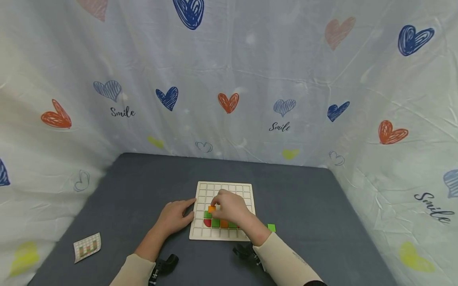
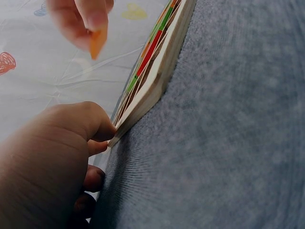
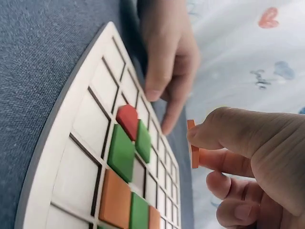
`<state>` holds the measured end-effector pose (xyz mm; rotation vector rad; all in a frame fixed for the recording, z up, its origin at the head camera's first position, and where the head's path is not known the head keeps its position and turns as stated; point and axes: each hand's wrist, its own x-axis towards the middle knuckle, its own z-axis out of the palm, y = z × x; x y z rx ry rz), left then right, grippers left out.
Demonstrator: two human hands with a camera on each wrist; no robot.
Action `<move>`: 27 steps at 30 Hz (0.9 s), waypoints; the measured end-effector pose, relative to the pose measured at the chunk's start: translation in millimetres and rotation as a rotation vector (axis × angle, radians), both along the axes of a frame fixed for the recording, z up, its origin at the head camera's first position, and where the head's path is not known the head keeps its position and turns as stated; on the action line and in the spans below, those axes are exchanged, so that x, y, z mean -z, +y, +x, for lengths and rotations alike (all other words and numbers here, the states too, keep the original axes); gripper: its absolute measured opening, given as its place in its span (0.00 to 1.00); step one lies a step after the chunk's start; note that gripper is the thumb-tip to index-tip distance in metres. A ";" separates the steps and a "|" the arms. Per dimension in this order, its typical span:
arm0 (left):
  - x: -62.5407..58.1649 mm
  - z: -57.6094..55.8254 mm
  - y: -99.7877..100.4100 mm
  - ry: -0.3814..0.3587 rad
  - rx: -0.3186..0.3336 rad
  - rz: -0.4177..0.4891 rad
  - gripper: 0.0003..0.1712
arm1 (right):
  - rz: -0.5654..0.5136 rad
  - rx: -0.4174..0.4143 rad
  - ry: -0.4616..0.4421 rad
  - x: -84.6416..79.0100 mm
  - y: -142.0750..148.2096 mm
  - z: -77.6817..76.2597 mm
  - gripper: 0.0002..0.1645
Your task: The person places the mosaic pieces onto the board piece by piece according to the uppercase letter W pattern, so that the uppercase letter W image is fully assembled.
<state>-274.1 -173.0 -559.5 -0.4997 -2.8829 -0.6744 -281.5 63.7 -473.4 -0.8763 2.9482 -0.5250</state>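
A pale wooden grid board [image 1: 199, 234] lies on the dark cloth, with several colored tiles set in its squares. My right hand [image 1: 231, 207] pinches a small orange tile [image 3: 192, 143] between thumb and finger, held above the board. Along the board's left edge, my left hand [image 1: 174, 216] rests with index finger and thumb extended, touching the rim. In the right wrist view, a rounded red tile [image 3: 127, 120] sits beside a green tile [image 3: 120, 152], and an orange tile [image 3: 115, 198] follows in the same row. My right hand and forearm hide part of the board in the head view.
A loose green tile [image 1: 271, 227] lies right of the board, near my right forearm. A small printed pattern card [image 1: 87, 247] lies far left on the dark tabletop [image 1: 304, 198]. A white curtain [image 1: 250, 79] with hearts hangs around the back and sides.
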 end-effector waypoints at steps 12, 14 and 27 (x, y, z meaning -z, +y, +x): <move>-1.9 0.1 2.2 0.007 -0.001 -0.031 0.29 | 0.039 0.051 -0.134 18.1 -22.0 -25.5 0.09; -2.1 0.3 2.2 0.006 -0.001 -0.029 0.29 | 0.040 0.047 -0.127 21.0 -23.3 -28.0 0.09; -1.9 0.8 1.7 0.001 -0.003 -0.009 0.29 | 0.117 0.112 -0.124 18.2 -24.5 -30.7 0.07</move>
